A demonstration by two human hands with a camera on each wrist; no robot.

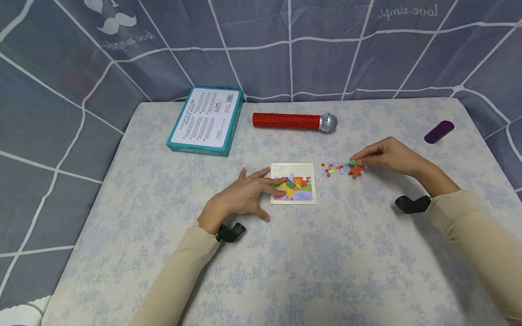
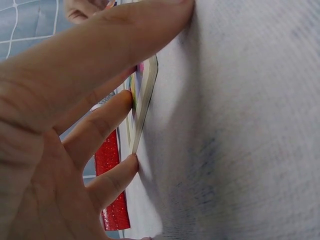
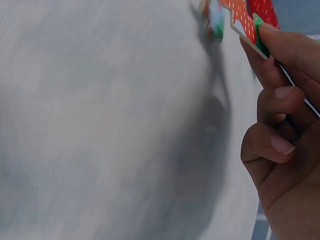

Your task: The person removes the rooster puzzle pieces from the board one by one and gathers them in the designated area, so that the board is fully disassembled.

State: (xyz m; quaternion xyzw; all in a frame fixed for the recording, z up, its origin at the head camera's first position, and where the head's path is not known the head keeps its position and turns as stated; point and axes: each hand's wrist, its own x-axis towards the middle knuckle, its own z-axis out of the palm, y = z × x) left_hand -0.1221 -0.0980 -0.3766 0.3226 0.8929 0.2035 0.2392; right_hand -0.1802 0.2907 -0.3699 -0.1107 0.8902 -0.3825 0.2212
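Observation:
A small square jigsaw tray (image 1: 314, 194) with a white rim lies mid-table. Part of a colourful picture fills its lower portion, while a pale strip of its base shows along the top. My left hand (image 1: 244, 194) rests at its left side with fingers spread, some fingertips on the picture; in the left wrist view fingers touch the tray edge (image 2: 145, 102). Right of the tray, my right hand (image 1: 393, 156) pinches an orange and green puzzle piece (image 3: 242, 20) between thumb and forefinger, raised off the table. Beside it lie loose puzzle pieces (image 1: 328, 170), partly blurred in the right wrist view.
Behind the tray lies a red toy microphone (image 1: 287, 121) with a silver head. A teal box (image 1: 204, 120) with a printed white label sits at the back left. At the far right is a purple cylinder (image 1: 439, 131). Checked grey-blue curtain (image 1: 261, 68) hangs behind the table.

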